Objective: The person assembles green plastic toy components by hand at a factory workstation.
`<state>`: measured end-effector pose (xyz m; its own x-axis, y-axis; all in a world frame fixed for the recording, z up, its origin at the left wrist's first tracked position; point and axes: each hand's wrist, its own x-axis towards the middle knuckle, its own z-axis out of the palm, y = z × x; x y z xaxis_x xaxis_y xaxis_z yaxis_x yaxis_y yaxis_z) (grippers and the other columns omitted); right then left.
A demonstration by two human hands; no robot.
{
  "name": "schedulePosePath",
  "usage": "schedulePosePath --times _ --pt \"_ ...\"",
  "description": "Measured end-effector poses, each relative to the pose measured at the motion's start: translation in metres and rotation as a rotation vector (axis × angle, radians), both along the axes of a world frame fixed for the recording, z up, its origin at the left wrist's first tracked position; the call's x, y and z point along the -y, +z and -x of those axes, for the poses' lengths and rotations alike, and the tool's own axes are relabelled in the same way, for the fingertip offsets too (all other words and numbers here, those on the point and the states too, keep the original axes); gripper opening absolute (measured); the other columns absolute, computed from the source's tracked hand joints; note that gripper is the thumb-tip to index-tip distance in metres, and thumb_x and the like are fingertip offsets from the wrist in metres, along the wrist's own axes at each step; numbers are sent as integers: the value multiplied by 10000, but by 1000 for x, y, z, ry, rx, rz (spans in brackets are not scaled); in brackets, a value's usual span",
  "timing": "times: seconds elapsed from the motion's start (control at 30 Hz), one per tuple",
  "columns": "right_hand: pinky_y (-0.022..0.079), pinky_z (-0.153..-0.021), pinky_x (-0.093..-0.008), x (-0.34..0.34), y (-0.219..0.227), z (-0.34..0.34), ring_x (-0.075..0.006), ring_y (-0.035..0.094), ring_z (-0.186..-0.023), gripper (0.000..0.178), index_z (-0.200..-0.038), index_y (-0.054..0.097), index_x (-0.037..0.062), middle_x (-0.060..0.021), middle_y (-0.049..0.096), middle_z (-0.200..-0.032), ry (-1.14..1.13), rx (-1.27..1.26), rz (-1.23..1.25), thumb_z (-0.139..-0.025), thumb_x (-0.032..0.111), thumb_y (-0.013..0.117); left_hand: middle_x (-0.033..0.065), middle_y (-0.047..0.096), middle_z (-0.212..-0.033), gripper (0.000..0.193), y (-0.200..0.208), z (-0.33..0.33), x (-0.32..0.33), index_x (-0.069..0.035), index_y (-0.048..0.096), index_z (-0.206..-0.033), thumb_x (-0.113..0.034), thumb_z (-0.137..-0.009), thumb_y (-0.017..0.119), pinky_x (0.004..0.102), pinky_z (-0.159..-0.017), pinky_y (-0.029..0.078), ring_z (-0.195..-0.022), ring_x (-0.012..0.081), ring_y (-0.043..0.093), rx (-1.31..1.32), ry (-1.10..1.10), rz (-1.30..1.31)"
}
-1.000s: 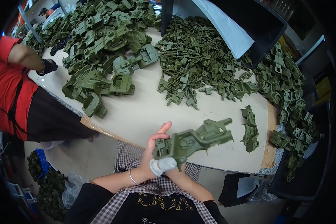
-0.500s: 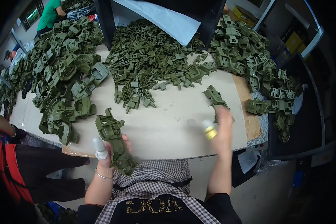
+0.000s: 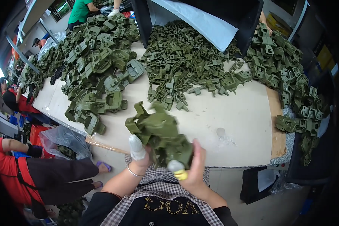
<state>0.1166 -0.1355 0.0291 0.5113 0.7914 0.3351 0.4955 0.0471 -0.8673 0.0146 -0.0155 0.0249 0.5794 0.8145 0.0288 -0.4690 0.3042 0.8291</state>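
Observation:
My left hand (image 3: 142, 160), its thumb wrapped in white, is closed around an olive-green moulded part (image 3: 134, 122) just above the front of the table. My right hand (image 3: 195, 174), with yellow tape and a pale cap on its thumb, grips a second olive-green part (image 3: 180, 150) against the first. The two overlap in front of me and are smeared by motion, so I cannot tell where one ends or whether they are joined. Most fingers are hidden behind the parts.
Larger green parts lie heaped at the left (image 3: 98, 64) and right (image 3: 286, 75). A pile of small green pieces (image 3: 184, 56) spreads from under a black bin with a pale sheet (image 3: 203, 20). A person in red (image 3: 17, 171) stands at the left; another in green (image 3: 79, 13) is behind.
My right hand has picked up the part from the right of the table and brought it left to the one in my left hand. The view has shifted left.

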Motion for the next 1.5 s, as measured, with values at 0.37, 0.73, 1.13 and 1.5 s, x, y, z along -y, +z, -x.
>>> schedulePosePath --times 0.37,0.73,1.13,1.5 --pt "384 -786 -399 -6 -4 9 -323 450 -863 831 -1285 241 -91 -198 450 -1032 208 250 -6 -699 279 699 98 437 -1246 867 -8 15 7 -56 307 -1304 -686 -730 466 362 -946 392 -1115 206 464 -89 -95 26" --pt "375 -864 -358 -14 -21 7 -333 446 -981 769 -1333 176 -45 -178 423 -1038 285 -2 174 -728 83 634 90 528 -1128 324 -12 8 1 -14 407 -1193 -205 -931 407 326 -866 458 -991 182 553 -225 9 -47" --pt "359 -851 -400 -25 -31 16 -352 414 -955 806 -1314 150 -93 -205 411 -1031 249 78 153 -706 84 649 104 515 -1141 328 -19 9 -7 -22 381 -1197 -69 -882 461 333 -879 459 -1013 201 550 -225 32 -75" --pt "384 -853 -382 -37 1 -2 -323 459 -957 820 -1317 229 -30 -170 454 -1088 270 348 74 -681 171 706 141 443 -1258 506 -15 18 -7 -36 286 -1295 -224 -882 510 353 -952 397 -1135 221 462 -140 -190 122"
